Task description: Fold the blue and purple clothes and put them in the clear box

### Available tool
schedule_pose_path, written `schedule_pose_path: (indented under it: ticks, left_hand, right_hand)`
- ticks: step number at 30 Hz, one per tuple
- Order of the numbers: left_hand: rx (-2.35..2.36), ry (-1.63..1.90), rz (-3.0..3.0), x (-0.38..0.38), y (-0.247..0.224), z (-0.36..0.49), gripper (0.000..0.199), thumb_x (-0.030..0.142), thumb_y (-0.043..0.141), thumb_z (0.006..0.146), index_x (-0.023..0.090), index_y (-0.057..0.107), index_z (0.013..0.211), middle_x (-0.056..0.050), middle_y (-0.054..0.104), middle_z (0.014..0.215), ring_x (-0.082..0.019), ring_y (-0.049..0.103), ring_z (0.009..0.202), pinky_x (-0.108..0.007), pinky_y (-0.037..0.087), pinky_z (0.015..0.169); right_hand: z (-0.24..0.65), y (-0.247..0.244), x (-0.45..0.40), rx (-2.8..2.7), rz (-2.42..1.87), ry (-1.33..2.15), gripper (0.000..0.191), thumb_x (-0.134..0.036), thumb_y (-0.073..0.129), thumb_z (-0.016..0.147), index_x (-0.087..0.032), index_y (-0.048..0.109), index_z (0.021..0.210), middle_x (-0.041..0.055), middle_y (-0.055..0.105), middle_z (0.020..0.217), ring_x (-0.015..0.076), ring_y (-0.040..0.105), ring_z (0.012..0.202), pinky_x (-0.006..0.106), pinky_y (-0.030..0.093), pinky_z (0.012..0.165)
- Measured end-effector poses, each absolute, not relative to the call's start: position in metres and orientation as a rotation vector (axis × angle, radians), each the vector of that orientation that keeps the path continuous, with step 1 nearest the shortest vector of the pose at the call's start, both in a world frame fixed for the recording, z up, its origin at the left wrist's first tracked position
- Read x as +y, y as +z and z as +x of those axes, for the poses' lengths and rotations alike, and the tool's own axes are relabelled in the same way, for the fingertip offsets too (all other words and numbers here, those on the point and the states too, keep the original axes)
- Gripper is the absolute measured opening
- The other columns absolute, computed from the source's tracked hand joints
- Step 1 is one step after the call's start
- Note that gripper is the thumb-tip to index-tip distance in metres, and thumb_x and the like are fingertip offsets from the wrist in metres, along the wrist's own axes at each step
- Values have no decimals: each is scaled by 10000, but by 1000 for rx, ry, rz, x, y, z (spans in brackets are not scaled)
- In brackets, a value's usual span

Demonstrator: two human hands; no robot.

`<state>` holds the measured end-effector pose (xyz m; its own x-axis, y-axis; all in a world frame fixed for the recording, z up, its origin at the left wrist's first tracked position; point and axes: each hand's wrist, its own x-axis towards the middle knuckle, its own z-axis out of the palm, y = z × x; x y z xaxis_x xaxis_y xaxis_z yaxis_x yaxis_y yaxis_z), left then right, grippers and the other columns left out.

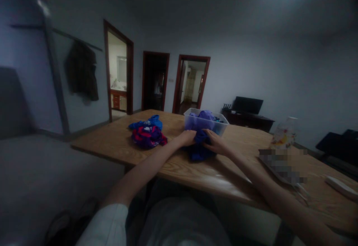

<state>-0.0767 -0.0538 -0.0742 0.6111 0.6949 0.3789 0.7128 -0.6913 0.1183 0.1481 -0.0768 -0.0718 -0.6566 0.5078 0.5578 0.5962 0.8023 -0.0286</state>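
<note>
A dark blue cloth (pixel 201 150) lies bunched on the wooden table in front of a clear plastic bin (pixel 220 128). My left hand (pixel 188 137) is at the cloth's upper left side, its fingertips closed on the fabric. On the cloth's right side, my right hand (pixel 214 141) has its fingers bent over the fabric and grips it. Purple cloth (pixel 206 117) and other dark items fill the bin. To the left lie a crumpled red and purple garment (pixel 147 136) and, behind it, a bright blue one (pixel 153 122).
On the right of the wooden table (pixel 173 167) stand a clear plastic bottle (pixel 284 134), a blurred flat item (pixel 279 167) and a white elongated object (pixel 341 188). Beyond are a monitor (pixel 247 105) on a dark cabinet, doorways and a hanging coat (pixel 81 70).
</note>
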Motion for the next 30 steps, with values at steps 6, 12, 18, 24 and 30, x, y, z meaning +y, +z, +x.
schedule_pose_path:
  ticks: [6,12,18,24,30]
  left_hand:
    - [-1187,-617,-2794,-54,-74,-76,252,316,535,983,171,701,1105,-134,744,1130,-279,720,1064,-299,550,876]
    - [-1198,-632,-2793,-54,-74,-76,275,369,538,993,174,702,1098,-126,747,1123,-275,717,1074,-289,548,876]
    - [-1190,-607,-2792,-54,-73,-77,255,323,527,984,170,699,1092,-134,748,1109,-289,724,1050,-313,559,861]
    - [-1210,-593,-2784,-55,-74,-77,244,304,534,976,164,692,1098,-140,743,1124,-287,725,1049,-315,558,876]
    - [-1242,-601,-2796,-57,-72,-77,282,375,526,996,175,700,1091,-132,746,1117,-284,724,1052,-304,556,866]
  right_hand:
    - [149,-74,-74,-2412,-810,-229,603,-387,595,906,-154,442,1440,204,574,1378,370,587,1254,548,502,1053]
    - [148,-73,-76,-2412,-808,-214,598,-399,582,918,-149,443,1443,204,569,1391,368,576,1274,547,496,1065]
    - [149,-74,-74,-2397,-808,-198,594,-402,592,909,-174,454,1440,181,582,1385,358,583,1269,527,500,1070]
    - [151,-75,-72,-2403,-815,-187,612,-405,599,899,-188,449,1452,171,587,1380,358,591,1257,530,502,1066]
    - [151,-76,-71,-2410,-825,-195,630,-405,589,907,-173,423,1469,187,556,1417,365,559,1299,543,480,1090]
